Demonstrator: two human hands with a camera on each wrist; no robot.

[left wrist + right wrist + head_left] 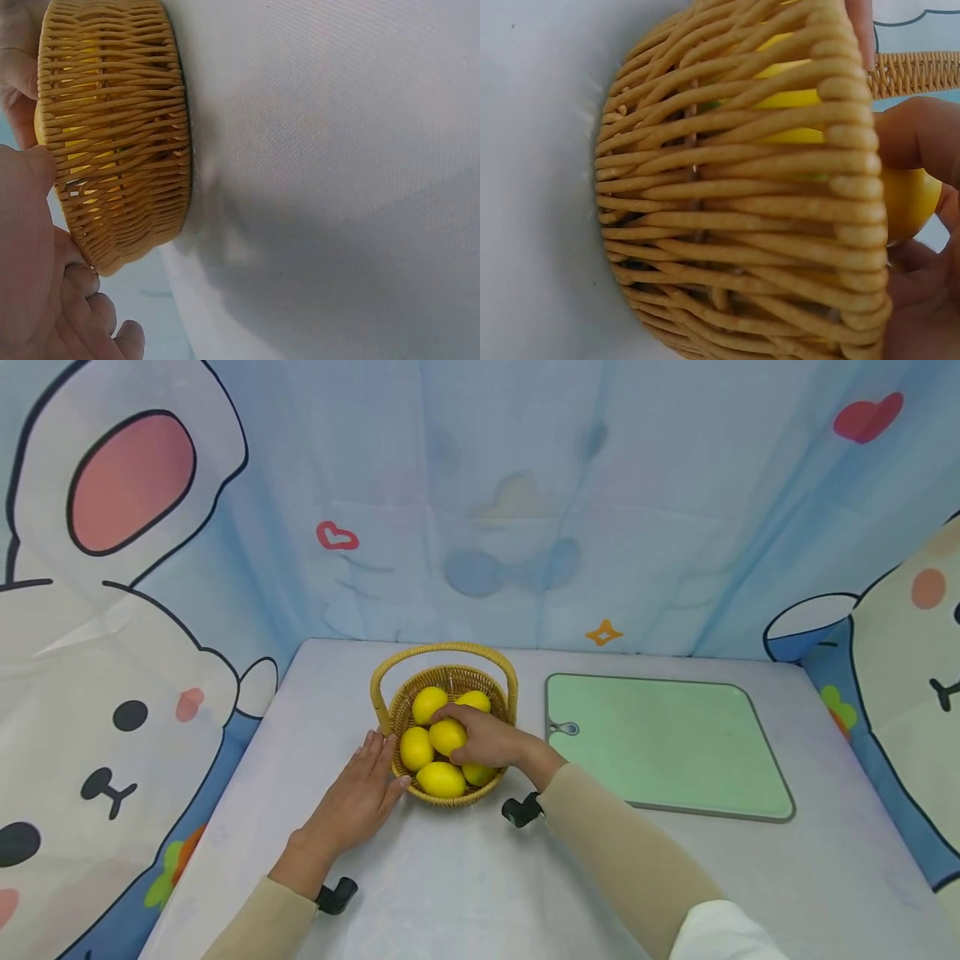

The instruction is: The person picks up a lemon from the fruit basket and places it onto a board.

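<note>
A woven wicker basket (448, 677) with a tall arched handle stands on the table and holds several yellow lemons (441, 780). My right hand (491, 740) reaches in over its right side, thumb and fingers around one lemon (447, 737) in the middle. In the right wrist view that lemon (911, 204) shows just past the rim, between thumb and fingers. My left hand (352, 797) lies against the left side of the basket with fingers extended. In the left wrist view its thumb touches the rim of the wicker wall (120, 127).
A pale green cutting board (660, 743) with a grey edge lies flat to the right of the basket. The white tabletop (450, 885) ends at a blue cartoon-printed curtain (525, 485) behind and at both sides.
</note>
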